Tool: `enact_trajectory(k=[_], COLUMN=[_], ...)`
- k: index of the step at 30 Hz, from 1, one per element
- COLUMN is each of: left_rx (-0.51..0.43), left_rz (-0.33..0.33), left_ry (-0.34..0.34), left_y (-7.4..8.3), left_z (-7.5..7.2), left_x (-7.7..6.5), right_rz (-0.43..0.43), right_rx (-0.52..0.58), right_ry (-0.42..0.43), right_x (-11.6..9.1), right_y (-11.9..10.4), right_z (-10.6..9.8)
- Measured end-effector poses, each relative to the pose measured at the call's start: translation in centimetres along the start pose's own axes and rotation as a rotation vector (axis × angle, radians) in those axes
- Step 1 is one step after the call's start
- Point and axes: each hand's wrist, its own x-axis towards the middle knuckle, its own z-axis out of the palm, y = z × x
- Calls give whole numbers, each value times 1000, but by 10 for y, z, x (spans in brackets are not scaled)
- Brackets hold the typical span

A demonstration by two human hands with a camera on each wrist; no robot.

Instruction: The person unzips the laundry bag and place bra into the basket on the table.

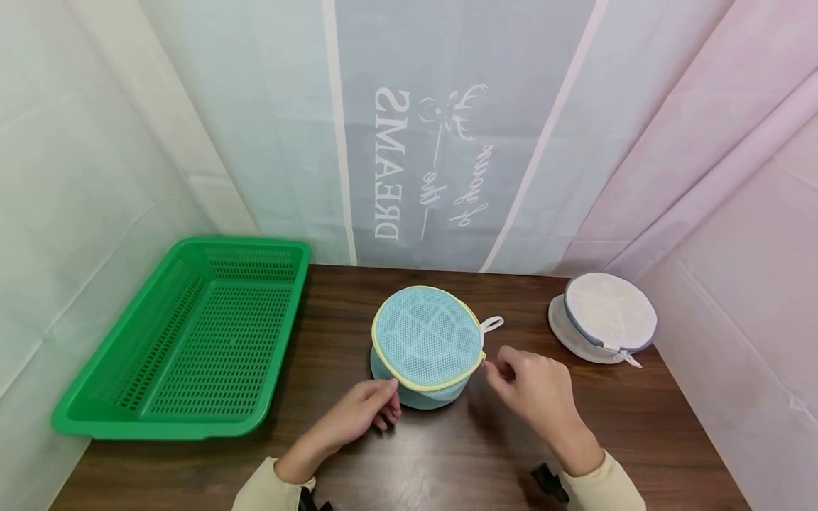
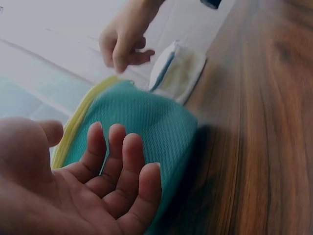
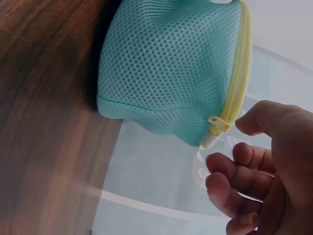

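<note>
A round light-blue mesh laundry bag (image 1: pixel 428 337) with a yellow zipper rim stands upright on the table, its lid lying flat across the top. A white loop (image 1: pixel 492 324) sticks out at its right side. Beside its front left rim is my left hand (image 1: pixel 361 413), fingers loosely curled with nothing in them, as the left wrist view shows. My right hand (image 1: pixel 537 389) is at the bag's right edge, thumb and fingers apart. Close to that thumb, the yellow zipper pull (image 3: pixel 218 124) hangs free at the end of the zipper.
On the left of the dark wooden table (image 1: pixel 409 468) stands a green plastic basket (image 1: pixel 182 429) with slotted walls. At the back right, near the curtain, sits a white mesh bag (image 1: pixel 611 312) with a grey-blue rim. Printed fabric (image 1: pixel 422 42) hangs behind the table.
</note>
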Motion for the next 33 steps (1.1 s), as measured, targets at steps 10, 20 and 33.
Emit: enact_trajectory(k=[10,20,33], left_rx=[-99,-135,-132], left_rz=[4,-4,13], left_ry=[451,496,474], left_y=[-3,1,2], left_z=[-19,-22,-15], left_x=[5,13,23], right_rz=[-128,-267,-412], right_rx=[44,66,50], right_ry=[92,63,-1], right_x=[14,28,38], right_y=[-15,-44,-78], right_z=[-2,3,19])
